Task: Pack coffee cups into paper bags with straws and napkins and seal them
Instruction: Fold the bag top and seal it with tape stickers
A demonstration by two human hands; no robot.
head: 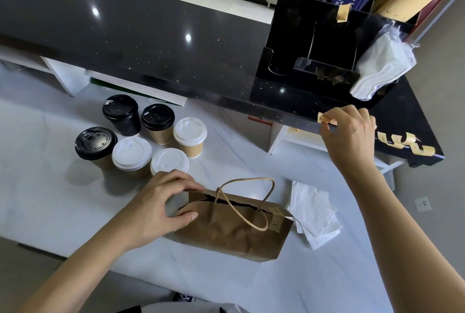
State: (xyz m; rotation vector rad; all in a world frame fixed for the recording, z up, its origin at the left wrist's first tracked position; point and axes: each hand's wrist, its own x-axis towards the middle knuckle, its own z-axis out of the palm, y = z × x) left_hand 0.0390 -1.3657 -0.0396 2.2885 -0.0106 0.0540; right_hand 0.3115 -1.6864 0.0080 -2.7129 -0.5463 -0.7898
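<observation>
A brown paper bag with twisted paper handles stands on the white table, its top nearly closed and one tan sticker on its right end. My left hand pinches the bag's top edges together at the left end. Over the edge of the black counter, my right hand pinches a small tan sticker. Several lidded paper cups with black or white lids stand in a cluster to the left of the bag.
A black organiser on the dark counter holds wrapped straws, paper bags and a stack of white napkins. More tan stickers cling to the counter's right corner. Loose white napkins lie right of the bag.
</observation>
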